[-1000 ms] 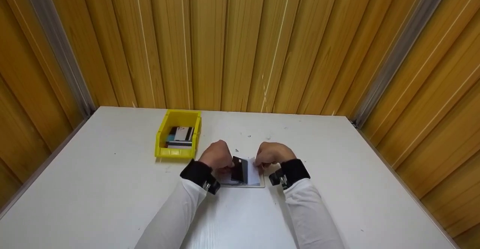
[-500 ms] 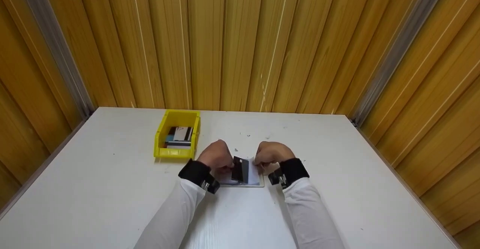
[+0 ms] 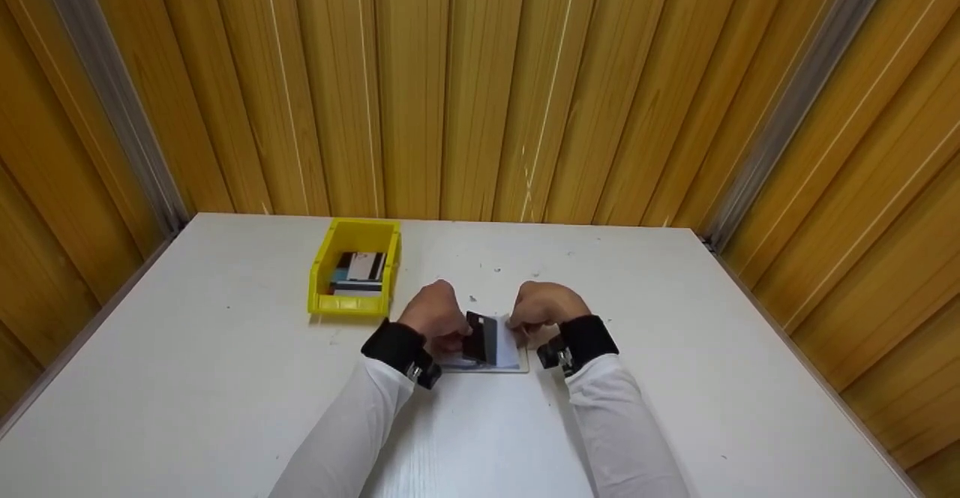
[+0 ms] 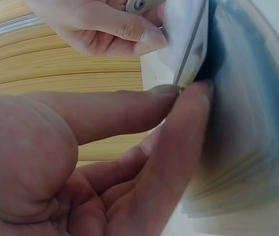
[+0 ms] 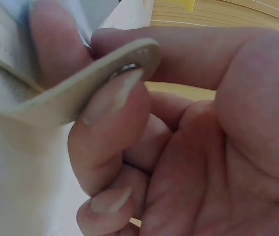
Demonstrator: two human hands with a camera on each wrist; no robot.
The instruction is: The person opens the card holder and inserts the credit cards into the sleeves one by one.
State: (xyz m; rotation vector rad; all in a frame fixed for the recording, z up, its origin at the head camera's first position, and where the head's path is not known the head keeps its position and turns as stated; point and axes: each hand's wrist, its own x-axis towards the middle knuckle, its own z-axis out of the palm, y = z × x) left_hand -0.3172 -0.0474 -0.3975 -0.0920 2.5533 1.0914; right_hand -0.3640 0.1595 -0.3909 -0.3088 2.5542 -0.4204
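A card holder with a cream cover (image 3: pixel 524 369) and clear plastic sleeves (image 4: pixel 247 123) lies spread on the table between both hands. My left hand (image 3: pixel 436 310) pinches a black card (image 3: pixel 478 339) between thumb and forefinger, and the card stands tilted over the sleeves. In the left wrist view the card (image 4: pixel 197 46) shows nearly edge-on. My right hand (image 3: pixel 547 307) pinches a sleeve (image 5: pixel 82 17) at its edge. A cream strap (image 5: pixel 75 88) with a metal snap (image 5: pixel 124 69) runs across the right fingers, one finger pressing near the snap.
A yellow bin (image 3: pixel 349 305) holding several cards (image 3: pixel 366 267) stands at the back left of the white table (image 3: pixel 660 378). Wood-patterned panels (image 3: pixel 480 93) rise behind the table and at both sides. Small scraps lie scattered beyond the hands.
My left hand has shifted very slightly to the right with the black card. My right hand stays in place on the sleeve.
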